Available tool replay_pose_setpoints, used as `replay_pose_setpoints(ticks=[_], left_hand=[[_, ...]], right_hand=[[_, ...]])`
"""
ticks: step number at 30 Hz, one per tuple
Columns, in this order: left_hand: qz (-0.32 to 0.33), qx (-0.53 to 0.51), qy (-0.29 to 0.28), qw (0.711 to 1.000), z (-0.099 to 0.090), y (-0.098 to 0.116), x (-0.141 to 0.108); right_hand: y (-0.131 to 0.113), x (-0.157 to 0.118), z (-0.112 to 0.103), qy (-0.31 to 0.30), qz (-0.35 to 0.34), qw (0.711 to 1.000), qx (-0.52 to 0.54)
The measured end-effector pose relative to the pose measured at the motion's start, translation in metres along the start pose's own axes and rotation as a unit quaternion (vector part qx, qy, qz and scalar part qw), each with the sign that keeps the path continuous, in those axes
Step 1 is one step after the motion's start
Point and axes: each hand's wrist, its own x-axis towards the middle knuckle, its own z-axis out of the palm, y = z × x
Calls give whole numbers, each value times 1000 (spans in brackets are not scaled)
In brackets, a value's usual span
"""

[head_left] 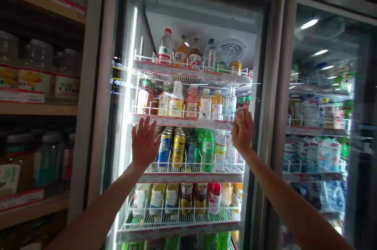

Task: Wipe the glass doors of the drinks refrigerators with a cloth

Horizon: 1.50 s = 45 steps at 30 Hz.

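Observation:
My left hand is raised with its fingers spread, palm toward the glass door of a lit drinks fridge. Whether the palm touches the glass or stops just short of it I cannot tell. Higher and to the right, near the door's right side, my right hand is closed around a small crumpled whitish cloth, partly hidden by the fingers and blurred. Behind the glass, a blue can shows beside my left hand, and a green bottle stands between both hands.
Wire-fronted fridge shelves hold bottles and cans. A tall metal door frame separates this door from a second glass-fronted fridge at right. Wooden shelves with large bottles stand close on the left.

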Motion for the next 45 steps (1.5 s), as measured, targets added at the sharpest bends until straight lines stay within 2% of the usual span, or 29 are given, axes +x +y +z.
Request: replay_pose_setpoints(ticks=[2, 4, 7, 9, 10, 12, 14, 15, 16, 19, 21, 26, 31, 34, 37, 39, 40, 43, 45], left_hand=[[5, -1, -2, 1000, -1, 0, -1], [11, -3, -2, 1000, -2, -1, -2], [22, -4, 2, 1000, -2, -3, -3], [23, -1, 6, 1000, -2, -3, -3], [23, 1, 8, 1000, -1, -3, -4], [22, 5, 12, 1000, -1, -3, -4], [25, 8, 12, 1000, -1, -4, -5], [28, 8, 9, 1000, -1, -5, -5], [30, 8, 4, 1000, -2, -6, -6], [41, 8, -10, 999, -4, -9, -7], [46, 9, -13, 999, -5, -11, -9], [45, -4, -9, 999, -3, -13, -12], [35, -22, -14, 999, -1, -13, -14], [33, -34, -17, 999, -2, -13, -14], [32, -48, -24, 998, -3, -13, -14], [28, -59, -31, 997, -4, -13, -14], [27, -64, -34, 997, -4, -13, -15], [24, -67, -35, 997, -6, -12, -20], [26, -63, -36, 997, -7, -10, -27]], right_hand=[[-11, -2, 0, -66, -86, 994, 6], [-9, 7, 1, -64, -95, 993, -6], [4, 38, 4, 49, 34, 998, -31], [1, 52, 8, 86, 76, 993, -32], [-6, 54, 11, 74, 59, 995, -28], [-29, 48, 17, -2, -41, 999, -12], [-50, 37, 20, -95, -160, 982, 6], [-57, 33, 22, -119, -188, 975, 9], [-60, 30, 23, -116, -183, 976, 7], [-55, 30, 24, -12, -47, 999, -21], [-50, 26, 24, 23, -2, 999, -25], [-37, -10, 11, -29, -65, 997, -26], [-13, -38, -4, 37, 28, 997, -62], [-25, -71, -11, 16, 28, 998, -62], [-43, -101, -17, -70, -37, 996, -45], [-42, -102, -20, -108, -51, 992, -48], [-39, -98, -21, -99, -35, 993, -56], [-29, -78, -19, -2, 51, 995, -83], [-36, -74, -16, 2, 43, 996, -82]])
